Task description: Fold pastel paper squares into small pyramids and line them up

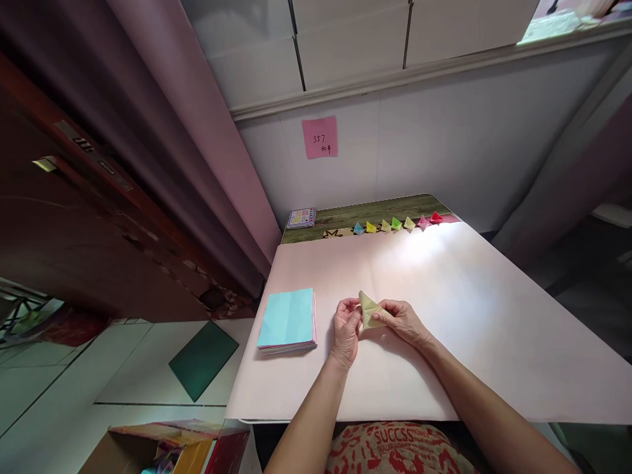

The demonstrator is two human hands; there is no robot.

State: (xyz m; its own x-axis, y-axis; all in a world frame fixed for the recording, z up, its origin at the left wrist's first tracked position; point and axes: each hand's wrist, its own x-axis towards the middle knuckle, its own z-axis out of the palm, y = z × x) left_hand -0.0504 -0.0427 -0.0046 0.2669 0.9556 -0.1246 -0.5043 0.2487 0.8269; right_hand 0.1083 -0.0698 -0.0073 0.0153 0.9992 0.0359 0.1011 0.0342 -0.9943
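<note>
Paper, tip forward (lengthwise too)

Table open from right hand to right edge; stack blocks left edge, folded papers the far one.

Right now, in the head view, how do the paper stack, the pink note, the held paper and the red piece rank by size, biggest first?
1. Paper stack
2. Pink note
3. Held paper, partly covered
4. Red piece

Apparent size only; distances differ.
</note>
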